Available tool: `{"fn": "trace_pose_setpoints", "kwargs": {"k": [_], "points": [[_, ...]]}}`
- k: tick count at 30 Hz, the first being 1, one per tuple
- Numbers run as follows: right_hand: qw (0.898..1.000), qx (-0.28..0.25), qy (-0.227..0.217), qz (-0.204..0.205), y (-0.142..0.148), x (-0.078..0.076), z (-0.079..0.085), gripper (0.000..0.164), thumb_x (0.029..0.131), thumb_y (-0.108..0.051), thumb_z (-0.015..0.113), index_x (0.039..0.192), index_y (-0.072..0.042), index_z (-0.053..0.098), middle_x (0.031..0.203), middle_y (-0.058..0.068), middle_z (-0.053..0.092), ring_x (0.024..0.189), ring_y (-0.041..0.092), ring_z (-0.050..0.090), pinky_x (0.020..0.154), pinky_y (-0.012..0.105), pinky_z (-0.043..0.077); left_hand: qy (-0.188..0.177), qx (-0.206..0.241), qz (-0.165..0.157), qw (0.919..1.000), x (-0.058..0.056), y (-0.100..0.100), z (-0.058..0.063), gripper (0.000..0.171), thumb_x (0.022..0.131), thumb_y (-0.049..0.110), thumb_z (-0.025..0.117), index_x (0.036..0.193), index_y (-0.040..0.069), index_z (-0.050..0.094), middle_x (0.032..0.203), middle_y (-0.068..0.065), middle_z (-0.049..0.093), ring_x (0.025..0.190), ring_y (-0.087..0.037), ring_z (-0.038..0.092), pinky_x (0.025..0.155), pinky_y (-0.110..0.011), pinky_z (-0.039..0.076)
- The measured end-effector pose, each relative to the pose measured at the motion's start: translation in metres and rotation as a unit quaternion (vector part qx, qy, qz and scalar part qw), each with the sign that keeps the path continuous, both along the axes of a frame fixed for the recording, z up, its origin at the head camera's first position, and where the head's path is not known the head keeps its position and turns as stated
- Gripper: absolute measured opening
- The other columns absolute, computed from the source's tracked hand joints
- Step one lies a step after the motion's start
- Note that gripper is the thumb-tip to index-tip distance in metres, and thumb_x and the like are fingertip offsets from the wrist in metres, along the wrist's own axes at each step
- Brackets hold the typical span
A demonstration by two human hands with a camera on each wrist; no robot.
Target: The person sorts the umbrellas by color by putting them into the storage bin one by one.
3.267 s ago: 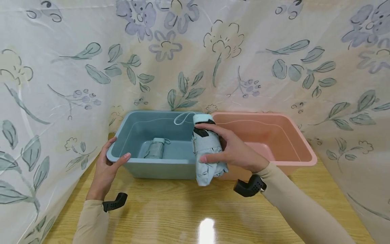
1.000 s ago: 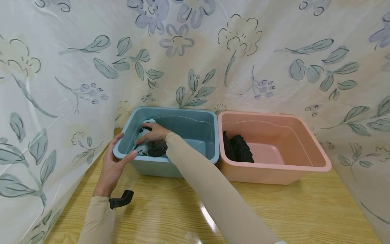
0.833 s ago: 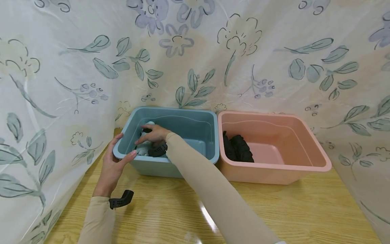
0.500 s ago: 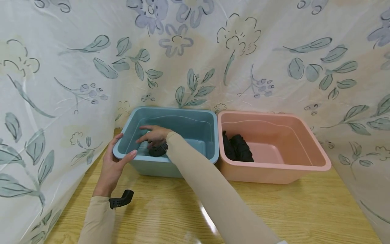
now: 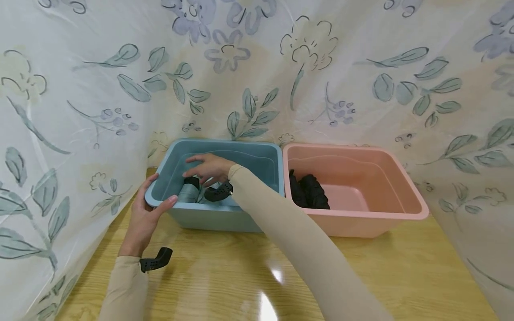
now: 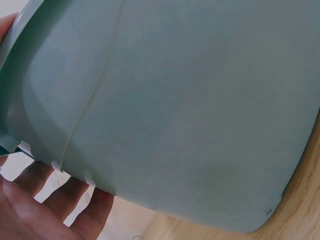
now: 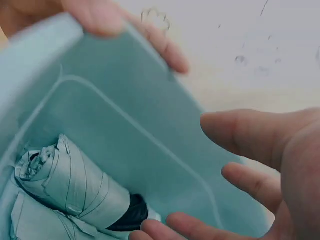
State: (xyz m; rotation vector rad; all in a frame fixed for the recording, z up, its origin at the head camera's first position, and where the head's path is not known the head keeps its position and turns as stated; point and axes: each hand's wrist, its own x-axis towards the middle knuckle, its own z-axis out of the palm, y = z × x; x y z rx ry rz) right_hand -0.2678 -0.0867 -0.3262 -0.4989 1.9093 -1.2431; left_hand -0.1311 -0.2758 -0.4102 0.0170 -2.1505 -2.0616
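Observation:
My left hand [image 5: 142, 218] grips the left front corner of the blue bin [image 5: 217, 221], thumb over the rim and fingers along the outside. Inside that bin, at its left end, lies a light blue folded umbrella [image 5: 188, 192] with a black band. My right hand [image 5: 210, 168] hovers over it with fingers spread and holds nothing. From the right wrist view, the umbrella [image 7: 82, 187] lies beside a second light blue umbrella [image 7: 37, 222], which is partly cut off. The left wrist view shows mostly the outer wall of the blue bin [image 6: 190, 110].
A pink bin [image 5: 361, 225] stands directly right of the blue one. Two black rolled items [image 5: 315, 192], seemingly folded umbrellas, lie at its left end. Both bins stand on a wooden table [image 5: 225, 272]. A floral curtain [image 5: 257, 67] hangs behind and at the sides.
My right hand carried the banded light blue umbrella from between the bins into the blue bin's left end, let go of it, and rose slightly rightward. My left hand kept its grip on the rim.

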Motion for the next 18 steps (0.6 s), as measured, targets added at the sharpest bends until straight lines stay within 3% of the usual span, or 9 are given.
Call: {"fn": "trace_pose_setpoints", "kwargs": {"k": [8,14,16,18], "points": [[0.998,-0.031,0.056,0.001,0.039,0.033,0.016,0.057,0.101,-0.029,0.066,0.154,-0.024,0.045,0.136,0.003,0.060,0.112,0.020,0.061,0.095,0.036,0.052,-0.012,-0.020,0.010,0.9997,-0.001,-0.005,0.000,0.080,0.097,0.015,0.070,0.161,0.028,0.025,0.161,-0.016,0.023,0.137,-0.033,0.035,0.091,-0.012,0.043],[0.991,-0.050,0.122,0.025,0.080,0.071,0.022,0.056,0.103,-0.033,0.062,0.155,-0.027,0.043,0.142,0.005,0.054,0.118,0.017,0.060,0.095,0.034,0.050,-0.023,-0.066,0.050,0.9963,0.008,-0.010,0.000,0.087,0.096,0.018,0.072,0.163,0.032,0.017,0.160,-0.017,0.025,0.137,-0.036,0.034,0.087,-0.009,0.042],[0.988,-0.057,0.140,0.025,0.096,0.083,0.024,0.055,0.104,-0.034,0.060,0.155,-0.028,0.042,0.146,0.004,0.052,0.124,0.017,0.057,0.098,0.036,0.048,-0.021,-0.089,0.064,0.9938,0.012,-0.011,0.001,0.091,0.096,0.018,0.072,0.163,0.033,0.012,0.160,-0.017,0.026,0.138,-0.037,0.035,0.092,-0.012,0.041],[0.986,-0.064,0.150,0.018,0.114,0.093,0.025,0.054,0.104,-0.036,0.059,0.155,-0.030,0.042,0.147,0.000,0.050,0.129,0.015,0.054,0.101,0.038,0.047,-0.014,-0.108,0.080,0.9908,0.016,-0.010,0.004,0.093,0.096,0.019,0.072,0.164,0.030,0.010,0.161,-0.015,0.026,0.141,-0.037,0.033,0.106,-0.022,0.037]]}}
